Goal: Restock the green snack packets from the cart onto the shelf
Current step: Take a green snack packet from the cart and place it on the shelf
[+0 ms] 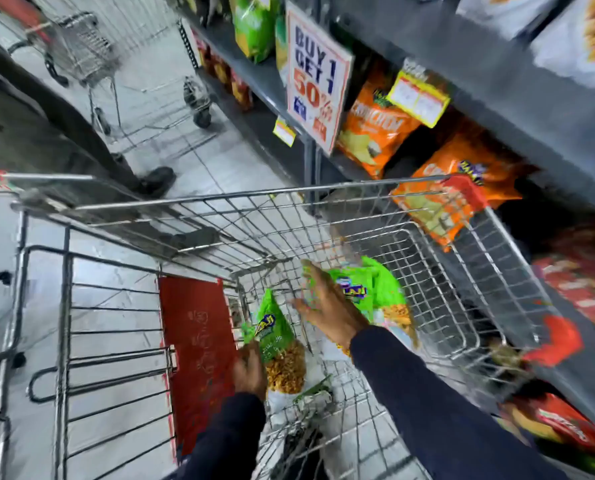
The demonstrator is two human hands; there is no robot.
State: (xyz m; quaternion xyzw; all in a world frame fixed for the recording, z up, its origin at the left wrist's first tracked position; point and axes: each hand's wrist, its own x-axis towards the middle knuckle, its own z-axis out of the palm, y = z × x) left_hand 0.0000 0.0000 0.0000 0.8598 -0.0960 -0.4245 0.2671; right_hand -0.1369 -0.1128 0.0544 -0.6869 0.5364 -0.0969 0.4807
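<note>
**Both hands down in the cart**

Left hand (251, 370) grips one green packet (275, 336) upright inside the wire cart (438, 299). Right hand (327, 306), fingers spread wide, reaches over a second green packet (382, 289) lying beside the shelf (497, 88)

floor (220, 157): pale grey tiles | shelving (497, 74): dark grey, right side | promo sign (317, 77): on shelf edge | spare trolley (91, 53): top left
</note>
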